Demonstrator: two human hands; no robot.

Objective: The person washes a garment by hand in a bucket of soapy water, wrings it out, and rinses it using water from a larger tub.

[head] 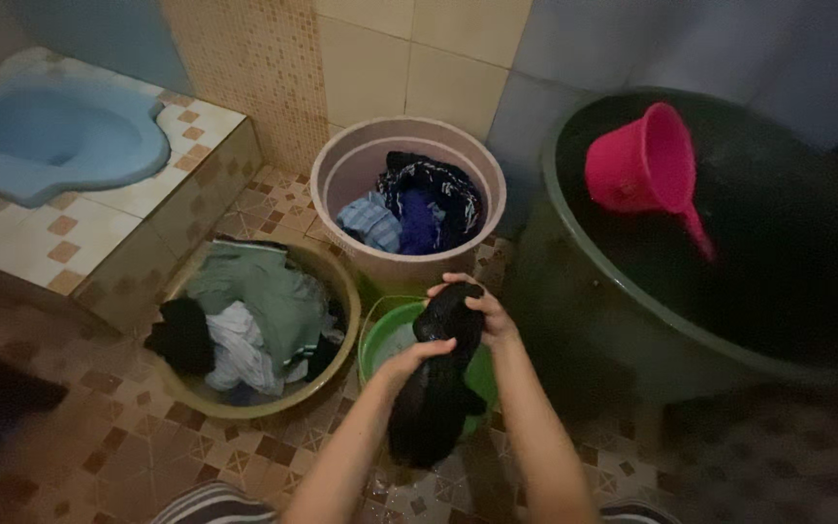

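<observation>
While the dark water tub (729,291) fills 3 o'clock, the green bucket (380,340) sits under 2 hands wringing a black garment (435,398). Its long axis runs 12 to 6. Right hand (482,306) grips the top, fingers curled tight; left hand (419,354) clasps just below.
</observation>
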